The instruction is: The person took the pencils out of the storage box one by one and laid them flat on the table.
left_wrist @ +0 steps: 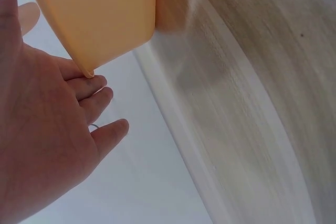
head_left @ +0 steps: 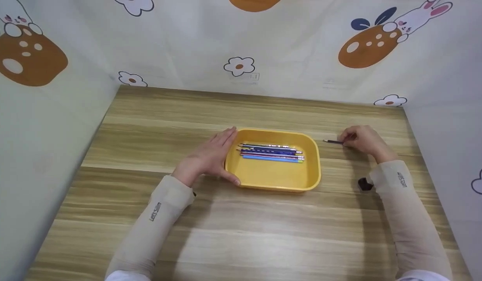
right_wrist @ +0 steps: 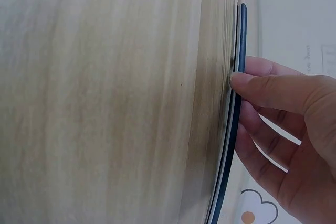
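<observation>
A yellow plastic tray (head_left: 272,189) sits mid-table with several pencils (head_left: 270,152) lying side by side in it. My left hand (head_left: 209,156) rests against the tray's left end, its fingers spread at the back corner and its thumb at the front one. In the left wrist view, fingertips touch the rim of the tray (left_wrist: 105,14). To the right of the tray, my right hand (head_left: 364,138) pinches a dark pencil (right_wrist: 239,51) between thumb and fingers. The pencil lies low along the tabletop, its sharpened tip pointing toward the tray.
The wood-grain table (head_left: 241,234) is bordered by a patterned cloth wall (head_left: 186,50) at the back and pale walls at both sides. A small black object (head_left: 365,184), partly hidden, shows beside my right wrist.
</observation>
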